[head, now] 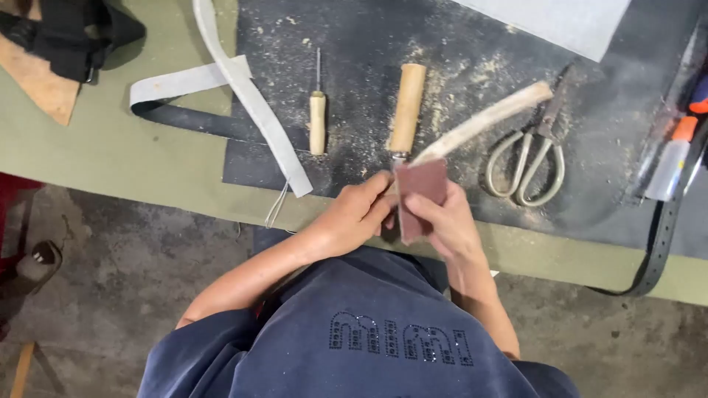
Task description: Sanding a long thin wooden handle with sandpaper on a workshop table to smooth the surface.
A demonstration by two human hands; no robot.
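Observation:
My right hand [448, 223] pinches a folded piece of reddish-brown sandpaper [419, 193] at the table's front edge. My left hand [355, 214] grips the near end of a long pale strap [483, 121] that slants up to the right across the dusty black mat [442, 51]. The sandpaper is wrapped around the strap's near end, between both hands.
On the mat lie a small awl with a wooden handle [317, 118], a wooden-handled tool [406, 107] and metal scissors [531, 158]. A grey strap [243, 96] loops at left. A black belt [664, 228] and pens [675, 155] sit at right. White sheet [568, 22] at top.

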